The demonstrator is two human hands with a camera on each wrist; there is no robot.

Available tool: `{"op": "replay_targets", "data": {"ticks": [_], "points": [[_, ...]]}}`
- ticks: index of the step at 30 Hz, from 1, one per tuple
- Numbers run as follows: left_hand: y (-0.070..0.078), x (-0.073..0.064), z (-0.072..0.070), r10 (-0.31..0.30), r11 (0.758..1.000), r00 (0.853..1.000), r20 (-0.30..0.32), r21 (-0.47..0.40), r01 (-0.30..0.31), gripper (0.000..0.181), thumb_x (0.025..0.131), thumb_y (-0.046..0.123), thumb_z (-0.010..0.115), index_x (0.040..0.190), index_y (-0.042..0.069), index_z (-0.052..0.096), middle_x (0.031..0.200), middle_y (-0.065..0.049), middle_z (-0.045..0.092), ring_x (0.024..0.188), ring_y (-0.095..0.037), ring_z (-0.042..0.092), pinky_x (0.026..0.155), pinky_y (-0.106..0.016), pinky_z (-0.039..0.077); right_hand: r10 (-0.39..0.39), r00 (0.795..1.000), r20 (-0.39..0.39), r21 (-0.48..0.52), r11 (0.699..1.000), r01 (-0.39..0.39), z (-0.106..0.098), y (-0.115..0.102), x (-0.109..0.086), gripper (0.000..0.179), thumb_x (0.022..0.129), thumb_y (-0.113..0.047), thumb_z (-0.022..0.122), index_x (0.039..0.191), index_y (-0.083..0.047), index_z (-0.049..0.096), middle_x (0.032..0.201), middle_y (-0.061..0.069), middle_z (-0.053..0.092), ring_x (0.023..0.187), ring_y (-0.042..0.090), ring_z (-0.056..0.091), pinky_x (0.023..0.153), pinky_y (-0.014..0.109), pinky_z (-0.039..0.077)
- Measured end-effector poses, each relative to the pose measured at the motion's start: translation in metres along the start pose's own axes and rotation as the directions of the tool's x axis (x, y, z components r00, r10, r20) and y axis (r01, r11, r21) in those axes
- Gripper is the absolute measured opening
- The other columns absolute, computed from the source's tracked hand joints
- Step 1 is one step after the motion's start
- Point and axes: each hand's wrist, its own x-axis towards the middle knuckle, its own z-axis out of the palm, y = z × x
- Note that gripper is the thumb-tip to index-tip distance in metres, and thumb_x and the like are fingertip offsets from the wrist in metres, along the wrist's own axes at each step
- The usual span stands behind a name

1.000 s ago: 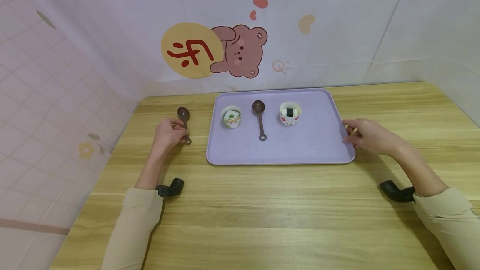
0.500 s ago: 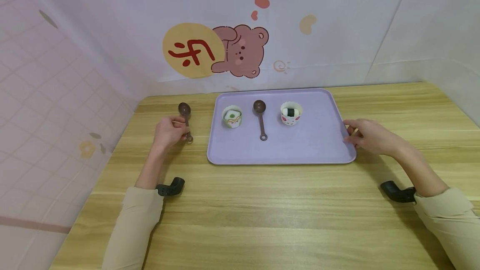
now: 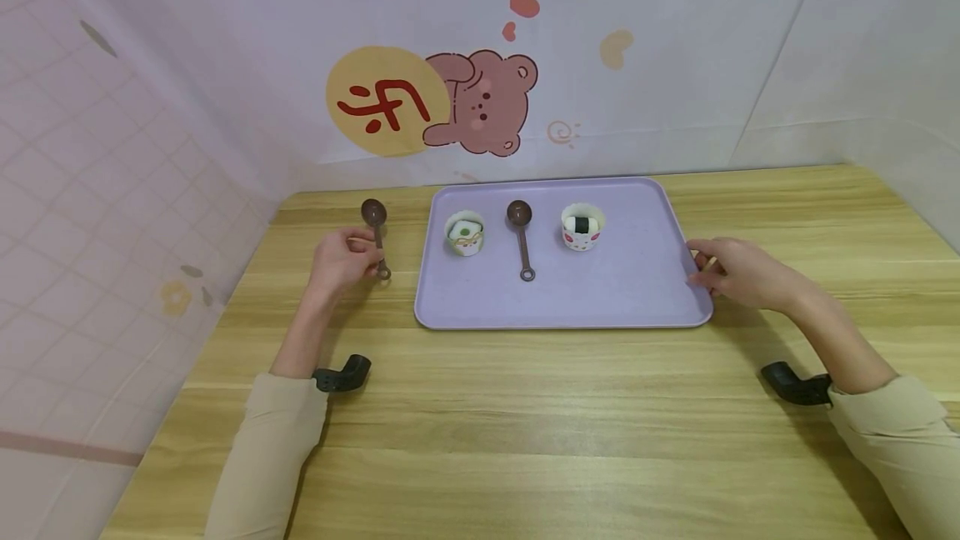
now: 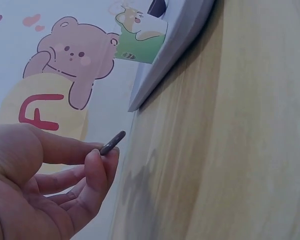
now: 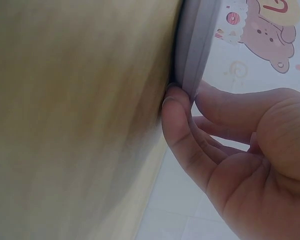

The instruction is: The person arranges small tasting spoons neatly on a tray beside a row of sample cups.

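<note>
My left hand pinches a brown measuring spoon by its handle, left of the tray. In the left wrist view the handle's end pokes out between thumb and fingers, above the table. With thumb on top and fingers beneath, my right hand grips the right rim of a lilac tray; the right wrist view shows this rim close up. On the tray lies a second brown spoon, between a paper cup with a white and green piece and a paper cup with a white and black piece.
The wooden table runs up to a wall sheet with a printed bear behind the tray. Another wall stands along the left. Black wrist mounts sit at both cuffs.
The spoon in my left hand has risen off the table and shifted slightly right and away from me. My right hand and the tray stay in place.
</note>
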Motion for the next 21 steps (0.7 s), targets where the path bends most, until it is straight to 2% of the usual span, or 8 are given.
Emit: {"op": "replay_targets", "data": {"ticks": [4, 12, 21], "points": [[0.002, -0.001, 0.0, 0.002, 1.0, 1.0, 0.004, -0.015, -0.002, 0.039, 0.096, 0.003, 0.065, 0.132, -0.007, 0.057, 0.112, -0.025, 0.067, 0.067, -0.009, 0.064, 0.068, -0.024, 0.058, 0.001, 1.0, 0.002, -0.002, 1.0, -0.001, 0.0, 0.0, 0.0, 0.023, 0.092, 0.006, 0.068, 0.112, 0.012, 0.058, 0.086, 0.006, 0.064, 0.071, 0.015, 0.064, 0.058, 0.026, 0.055], [0.008, -0.004, 0.0, 0.051, 0.998, 0.999, 0.016, -0.042, -0.05, 0.039, 0.097, 0.003, 0.064, 0.132, -0.009, 0.055, 0.113, -0.026, 0.064, 0.067, -0.009, 0.064, 0.072, -0.026, 0.06, -0.006, 1.0, -0.004, -0.002, 1.0, 0.006, 0.0, 0.0, 0.0, 0.022, 0.091, 0.006, 0.068, 0.11, 0.011, 0.058, 0.085, 0.005, 0.063, 0.069, 0.014, 0.063, 0.057, 0.026, 0.055], [0.015, -0.007, 0.004, 0.082, 0.994, 0.997, 0.003, -0.078, -0.081, 0.039, 0.096, 0.002, 0.065, 0.132, -0.008, 0.055, 0.118, -0.028, 0.063, 0.071, -0.01, 0.064, 0.076, -0.031, 0.06, -0.018, 1.0, -0.009, -0.001, 1.0, 0.018, 0.001, 0.001, 0.0, 0.023, 0.091, 0.007, 0.068, 0.11, 0.012, 0.058, 0.084, 0.005, 0.063, 0.067, 0.013, 0.062, 0.056, 0.026, 0.055]]}}
